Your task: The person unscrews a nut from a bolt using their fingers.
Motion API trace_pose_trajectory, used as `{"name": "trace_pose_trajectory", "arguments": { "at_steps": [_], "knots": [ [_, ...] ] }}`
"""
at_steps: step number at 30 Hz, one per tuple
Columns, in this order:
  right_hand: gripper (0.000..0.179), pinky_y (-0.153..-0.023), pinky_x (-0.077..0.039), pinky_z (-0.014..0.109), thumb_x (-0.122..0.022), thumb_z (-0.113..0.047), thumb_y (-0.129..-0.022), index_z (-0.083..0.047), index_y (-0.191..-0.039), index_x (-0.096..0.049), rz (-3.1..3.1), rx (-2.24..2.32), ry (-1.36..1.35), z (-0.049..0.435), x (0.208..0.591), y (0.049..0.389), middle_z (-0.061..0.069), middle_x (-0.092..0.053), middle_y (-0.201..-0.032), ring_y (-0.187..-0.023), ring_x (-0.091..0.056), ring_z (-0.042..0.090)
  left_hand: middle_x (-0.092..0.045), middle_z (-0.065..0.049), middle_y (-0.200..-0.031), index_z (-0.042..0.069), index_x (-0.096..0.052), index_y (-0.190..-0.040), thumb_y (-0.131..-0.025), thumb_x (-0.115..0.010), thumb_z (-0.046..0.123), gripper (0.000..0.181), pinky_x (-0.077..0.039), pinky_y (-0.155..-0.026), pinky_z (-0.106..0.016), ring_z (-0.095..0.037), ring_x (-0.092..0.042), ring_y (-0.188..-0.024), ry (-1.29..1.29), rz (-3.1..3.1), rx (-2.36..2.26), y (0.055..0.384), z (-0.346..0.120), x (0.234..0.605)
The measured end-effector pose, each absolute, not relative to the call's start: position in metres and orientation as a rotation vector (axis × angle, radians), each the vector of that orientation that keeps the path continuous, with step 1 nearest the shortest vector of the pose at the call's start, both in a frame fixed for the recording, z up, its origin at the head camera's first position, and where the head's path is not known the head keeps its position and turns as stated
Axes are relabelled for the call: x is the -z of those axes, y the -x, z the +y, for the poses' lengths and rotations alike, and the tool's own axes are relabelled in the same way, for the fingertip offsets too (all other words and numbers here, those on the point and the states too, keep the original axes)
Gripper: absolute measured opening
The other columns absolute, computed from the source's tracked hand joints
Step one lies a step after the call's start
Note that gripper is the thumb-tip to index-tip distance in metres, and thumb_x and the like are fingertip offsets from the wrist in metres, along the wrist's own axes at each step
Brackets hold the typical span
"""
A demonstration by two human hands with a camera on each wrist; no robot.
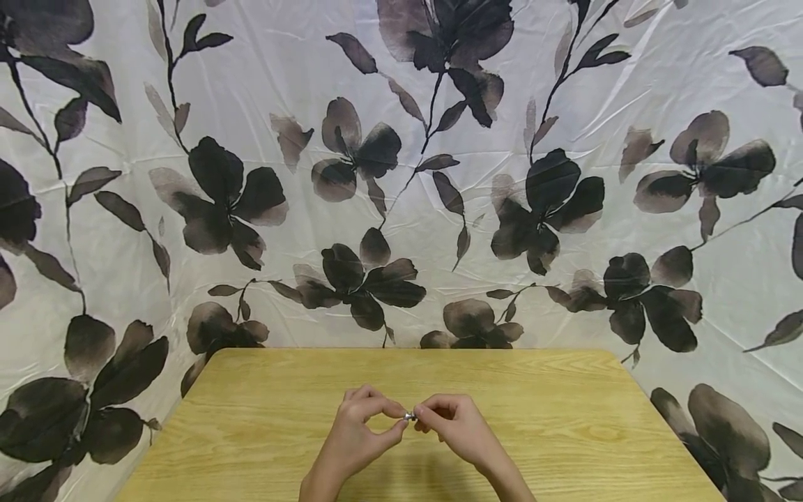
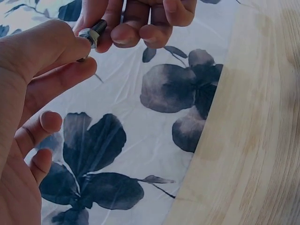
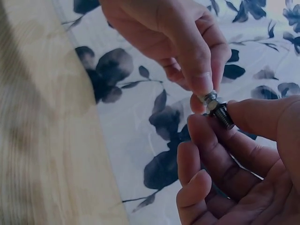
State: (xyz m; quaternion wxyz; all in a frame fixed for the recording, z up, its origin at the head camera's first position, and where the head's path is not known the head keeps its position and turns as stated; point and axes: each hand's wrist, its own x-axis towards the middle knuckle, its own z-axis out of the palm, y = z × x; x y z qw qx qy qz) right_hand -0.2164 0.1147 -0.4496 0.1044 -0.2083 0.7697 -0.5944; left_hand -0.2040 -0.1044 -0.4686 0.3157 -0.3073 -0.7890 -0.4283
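Between the two hands, above the table, is a small metal bolt with a dark threaded shank and a shiny hexagonal part. My left hand pinches its silver end between thumb and index finger; the left wrist view shows the hexagonal part poking out beside those fingertips. On the threaded end, my right hand pinches with its thumb and fingertips. The right wrist view shows the right thumb against the threads. Fingertips cover part of the silver end.
A wood-grain table lies under both hands. Behind it and along its sides hangs a white cloth printed with dark flowers. The table's far edge meets this cloth.
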Motion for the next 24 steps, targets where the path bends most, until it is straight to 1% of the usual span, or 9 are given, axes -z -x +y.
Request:
{"name": "trace_pose_trajectory", "arguments": {
  "at_steps": [6, 10, 15, 18, 21, 24],
  "knots": [
    [0.024, -0.065, -0.048, 0.025, -0.067, -0.026, -0.101, -0.005, -0.109, -0.076, 2.224, 1.779, 0.631, 0.1138, 0.4483, 0.2154, 0.016, -0.076, -0.099, -0.080, -0.067, 0.011, -0.069, 0.020, -0.086, 0.027, -0.079, -0.085, -0.074, -0.089, 0.004, 0.027, -0.038, -0.081, -0.032, 0.000, -0.056, -0.082, 0.793, -2.095, 1.125, 0.2031, -0.1044, 0.4701],
    [0.021, -0.070, -0.051, 0.027, -0.071, -0.022, -0.098, -0.006, -0.110, -0.076, 2.220, 1.792, 0.653, 0.1131, 0.4494, 0.2158, 0.015, -0.076, -0.103, -0.084, -0.070, 0.013, -0.066, 0.021, -0.087, 0.027, -0.079, -0.085, -0.074, -0.090, 0.006, 0.026, -0.039, -0.081, -0.032, 0.002, -0.055, -0.083, 0.769, -2.128, 1.140, 0.2028, -0.1052, 0.4709],
    [0.016, -0.076, -0.057, 0.029, -0.074, -0.017, -0.095, -0.007, -0.108, -0.076, 2.248, 1.798, 0.700, 0.1131, 0.4513, 0.2151, 0.013, -0.074, -0.110, -0.095, -0.070, 0.012, -0.065, 0.022, -0.088, 0.029, -0.078, -0.085, -0.074, -0.090, 0.005, 0.028, -0.039, -0.081, -0.032, 0.002, -0.055, -0.083, 0.751, -2.146, 1.159, 0.2030, -0.1054, 0.4737],
    [0.018, -0.079, -0.057, 0.028, -0.076, -0.015, -0.094, -0.008, -0.109, -0.076, 2.256, 1.813, 0.715, 0.1130, 0.4516, 0.2148, 0.013, -0.073, -0.114, -0.102, -0.069, 0.013, -0.065, 0.022, -0.087, 0.028, -0.078, -0.084, -0.074, -0.090, 0.005, 0.028, -0.039, -0.082, -0.033, 0.002, -0.056, -0.083, 0.751, -2.143, 1.147, 0.2039, -0.1060, 0.4754],
    [0.020, -0.081, -0.057, 0.028, -0.076, -0.020, -0.094, -0.010, -0.112, -0.075, 2.289, 1.807, 0.690, 0.1130, 0.4512, 0.2156, 0.010, -0.074, -0.116, -0.105, -0.068, 0.013, -0.064, 0.022, -0.086, 0.027, -0.078, -0.083, -0.073, -0.090, 0.005, 0.027, -0.040, -0.082, -0.033, 0.002, -0.056, -0.083, 0.749, -2.135, 1.130, 0.2052, -0.1066, 0.4761],
    [0.021, -0.077, -0.055, 0.028, -0.073, -0.025, -0.097, -0.010, -0.112, -0.076, 2.320, 1.794, 0.638, 0.1136, 0.4504, 0.2171, 0.009, -0.075, -0.112, -0.098, -0.069, 0.012, -0.065, 0.021, -0.086, 0.027, -0.079, -0.084, -0.072, -0.091, 0.006, 0.027, -0.040, -0.082, -0.033, 0.001, -0.056, -0.083, 0.749, -2.129, 1.128, 0.2066, -0.1069, 0.4757]
  ]
}}
